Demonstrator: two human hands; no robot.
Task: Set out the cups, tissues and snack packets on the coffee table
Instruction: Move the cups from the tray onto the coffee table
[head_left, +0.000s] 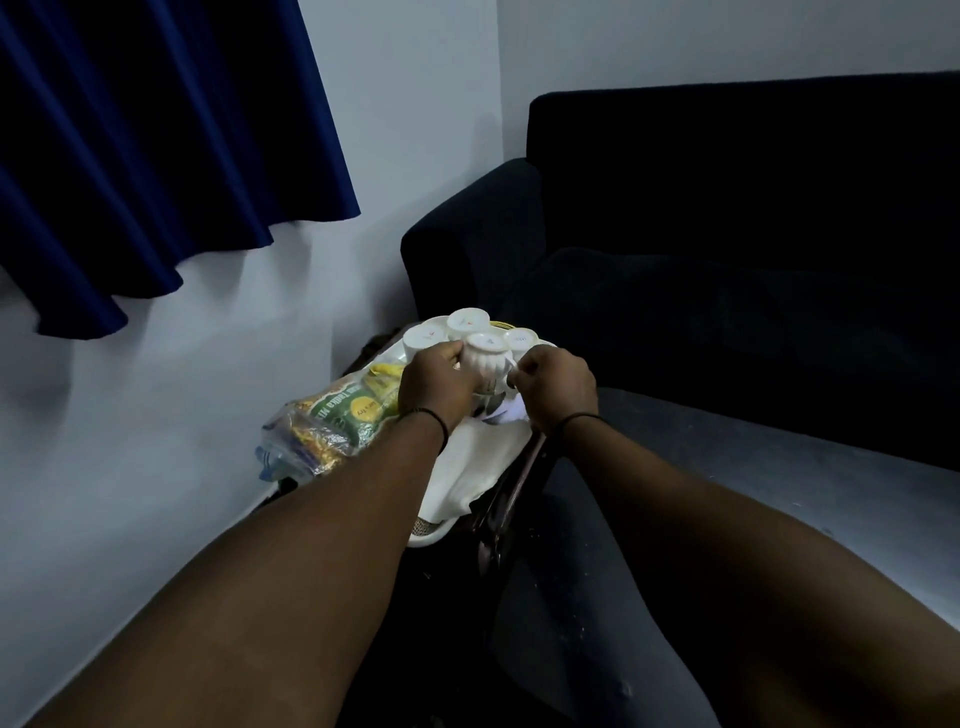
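Note:
Several white cups stand upside down on a white tray (431, 535) beside the sofa. The nearest one, a ribbed cup (485, 358), is gripped from the left by my left hand (439, 387), while my right hand (558, 387) pinches its handle on the right. Behind it stand other cups (462, 322). Snack packets (337, 423), green and yellow with clear wrapping, lie on the tray's left side. A white tissue or cloth (478, 457) lies on the tray under my wrists.
A dark sofa (727, 234) fills the right and back. A dark glossy coffee table (779, 467) stretches to the right below my right arm. A blue curtain (130, 156) hangs at the upper left against a pale wall.

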